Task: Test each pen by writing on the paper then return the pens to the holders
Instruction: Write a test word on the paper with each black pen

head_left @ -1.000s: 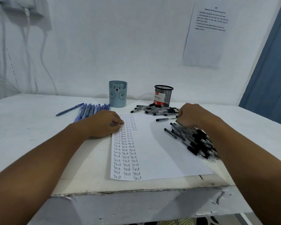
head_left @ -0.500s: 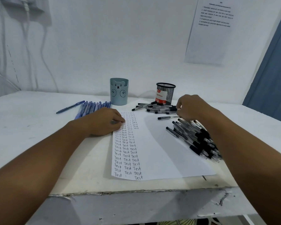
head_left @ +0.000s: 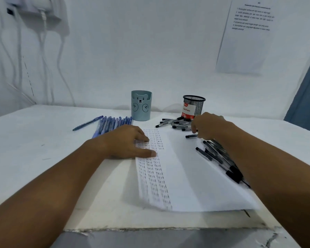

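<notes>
Pens, still loads of them. My right hand (head_left: 207, 127) is curled over a single black pen (head_left: 191, 136) lying at the far right edge of the paper (head_left: 186, 176); can't tell if the grip has closed on it yet. Left hand (head_left: 125, 143) lies flat, fingers pinning the paper's left side, where the "Test" columns run. I'd say I'm between pens: next is lifting this one and uncapping it. Compared with a second ago, the right hand has moved far and left, off the near-right black pile (head_left: 220, 160) on the bench (head_left: 34, 140). Both holders look empty: bear cup (head_left: 141, 106), mesh cup (head_left: 193, 107).
</notes>
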Motion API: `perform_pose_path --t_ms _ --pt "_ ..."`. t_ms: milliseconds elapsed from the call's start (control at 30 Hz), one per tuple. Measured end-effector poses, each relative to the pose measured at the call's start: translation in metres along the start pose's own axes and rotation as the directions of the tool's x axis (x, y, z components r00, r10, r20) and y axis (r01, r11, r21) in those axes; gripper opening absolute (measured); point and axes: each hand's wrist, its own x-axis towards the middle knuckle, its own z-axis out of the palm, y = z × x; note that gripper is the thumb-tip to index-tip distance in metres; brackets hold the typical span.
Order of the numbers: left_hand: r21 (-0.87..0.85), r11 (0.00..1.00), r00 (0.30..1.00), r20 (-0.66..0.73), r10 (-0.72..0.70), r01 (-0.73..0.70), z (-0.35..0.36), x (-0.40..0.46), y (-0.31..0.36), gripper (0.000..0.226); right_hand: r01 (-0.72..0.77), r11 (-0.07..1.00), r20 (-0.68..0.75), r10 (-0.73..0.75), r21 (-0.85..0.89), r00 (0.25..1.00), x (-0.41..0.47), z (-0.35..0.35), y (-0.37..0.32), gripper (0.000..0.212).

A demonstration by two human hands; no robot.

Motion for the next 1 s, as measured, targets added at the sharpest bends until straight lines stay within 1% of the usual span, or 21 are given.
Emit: perform_pose_path --t_ms 33,100,233,333,433,500,533,567,600,633,667,700,733,800,833,867,900,933,1000 --pt "-0.01 1.0 1.0 0.003 -0.015 0.015 0.0 0.0 0.0 0.089 0.009 1.0 -0.003 -0.009 -0.016 1.0 0.001 0.001 -0.001 0.034" --pt "-0.027 0.999 0.999 0.01 -0.032 0.032 -0.001 -0.001 0.001 0.099 0.019 0.999 -0.008 -0.02 -0.047 1.0 0.002 0.004 -0.001 0.034" --pt "-0.068 0.996 0.998 0.011 -0.057 0.058 0.0 -0.002 0.001 0.102 0.028 0.994 -0.033 -0.031 -0.108 0.999 0.001 0.008 -0.003 0.03" --pt "-0.069 0.997 1.0 0.009 -0.03 0.03 0.0 0.0 0.002 0.097 0.047 0.989 -0.074 -0.058 -0.142 0.996 -0.001 0.009 -0.004 0.026" --pt "-0.066 0.998 1.0 0.012 -0.007 0.007 -0.001 0.002 0.001 0.091 0.09 0.986 -0.191 -0.117 -0.143 0.975 -0.002 0.007 -0.006 0.026" --pt "-0.059 0.998 1.0 0.016 0.008 -0.007 -0.001 0.003 0.0 0.086 0.117 0.98 -0.294 -0.161 -0.161 0.942 -0.004 0.002 -0.01 0.031" --pt "-0.051 0.999 1.0 0.018 0.011 -0.01 -0.001 0.003 0.0 0.085 0.137 0.979 -0.359 -0.182 -0.148 0.915 -0.006 -0.002 -0.013 0.03" --pt "-0.045 0.999 1.0 0.02 0.011 -0.01 -0.001 0.003 0.0 0.083 0.178 0.98 -0.444 -0.197 -0.084 0.874 -0.008 -0.006 -0.016 0.027" --pt "-0.041 0.999 1.0 0.022 0.009 -0.008 -0.001 0.003 0.0 0.082 0.245 0.969 -0.532 -0.189 0.036 0.826 -0.011 -0.01 -0.02 0.025" --pt "-0.041 0.999 1.0 0.023 0.009 -0.008 -0.001 0.003 0.0 0.08 0.323 0.924 -0.597 -0.144 0.204 0.789 -0.014 -0.013 -0.025 0.023" --pt "-0.042 0.999 1.0 0.026 0.009 -0.008 -0.001 0.003 0.0 0.078 0.392 0.832 -0.626 -0.07 0.393 0.776 -0.019 -0.017 -0.032 0.022" --pt "-0.042 0.999 1.0 0.027 0.009 -0.008 -0.001 0.003 0.0 0.077 0.431 0.701 -0.618 0.019 0.568 0.786 -0.023 -0.017 -0.04 0.019" --pt "-0.04 0.999 1.0 0.029 0.007 -0.006 -0.001 0.003 -0.001 0.077 0.434 0.558 -0.581 0.109 0.708 0.807 -0.025 -0.015 -0.048 0.015" --pt "-0.036 0.999 0.999 0.032 0.004 -0.003 -0.001 0.002 -0.001 0.079 0.365 0.257 -0.428 0.264 0.895 0.864 -0.029 -0.007 -0.062 0.011" --pt "-0.039 0.999 0.999 0.031 0.004 -0.003 -0.001 0.002 0.0 0.08 0.313 0.083 -0.323 0.308 0.946 0.895 -0.03 -0.004 -0.066 0.014" --pt "-0.042 0.999 0.999 0.032 0.004 -0.003 0.0 0.002 -0.001 0.081 0.251 -0.09 -0.211 0.314 0.964 0.925 -0.032 -0.002 -0.069 0.021" --pt "-0.046 0.999 1.0 0.031 0.006 -0.005 0.0 0.002 -0.001 0.081 0.196 -0.23 -0.124 0.296 0.953 0.947 -0.033 -0.002 -0.069 0.03" --pt "-0.05 0.999 1.0 0.03 0.006 -0.004 0.0 0.003 -0.001 0.082 0.161 -0.326 -0.072 0.268 0.932 0.961 -0.033 -0.002 -0.068 0.038" --pt "-0.057 0.998 1.0 0.027 0.007 -0.006 0.0 0.003 -0.001 0.082 0.132 -0.428 -0.036 0.225 0.894 0.974 -0.037 -0.004 -0.065 0.047"
